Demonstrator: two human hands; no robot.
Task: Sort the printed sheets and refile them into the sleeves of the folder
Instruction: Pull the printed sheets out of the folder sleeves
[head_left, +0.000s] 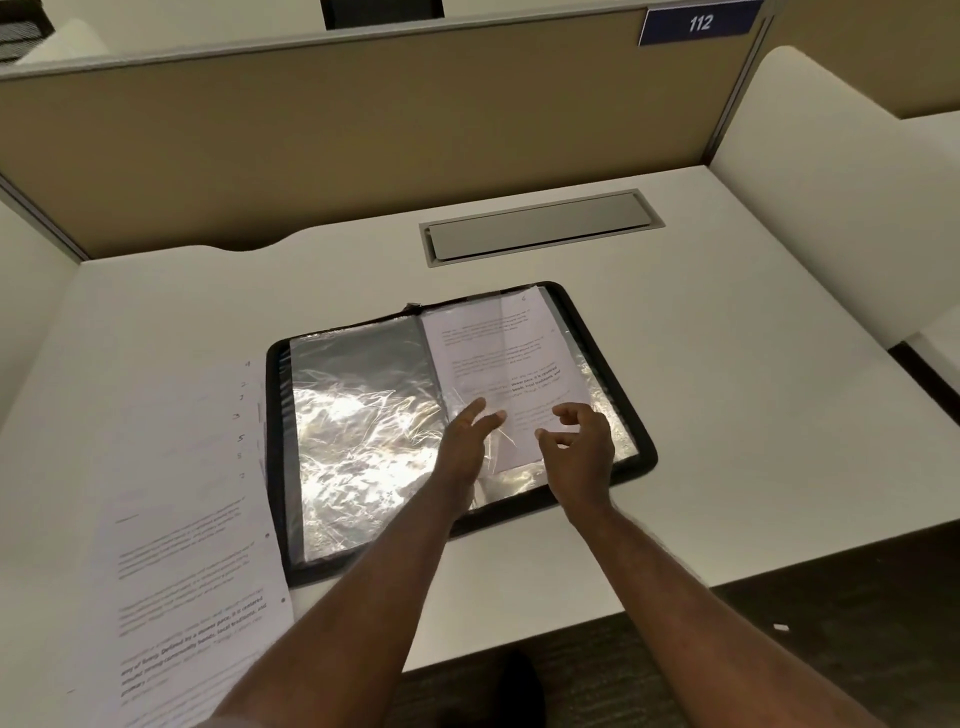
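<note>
Two bare forearms reach in from the near edge of the pale, off-white surface (701, 415) toward a black-edged zip folder of clear plastic sleeves (641, 441), lying open mid-desk. Near left, a fanned stack of white printed sheets w/ handwritten nos. down the margin (192, 561) waits beside the folder, its right edge touching or just overlapping the folder's left border.

Left hand (470, 441): fingers straight & spread, laid on the plastic near the spine, apparently pinning the sleeve mouth. Right hand (582, 441): fingers loosely curled above the lower end of one white printed sheet (498, 358) on the folder's right page; whether thumb & forefinger actually nip the paper can't be told. That sheet sits skewed, top corner poking past the sleeve's far edge, so it reads as partly fed in at best. Left-page crinkled clear sleeve (358, 431) looks empty, glaring under the light.

Risks, as a judgement: a skewed sheet may snag on the sleeve seam & crease if pushed w/out squaring; crinkly film could buckle if the left hand lifts; glare may hide the opening, so the sheet slides on top, not inside. Sheet order could slip if the fanned stack gets nudged.

Beyond: grey metal cable-hatch lid (540, 228), then tan fabric partition (363, 140) w/ blue placard "112" (698, 23).
</note>
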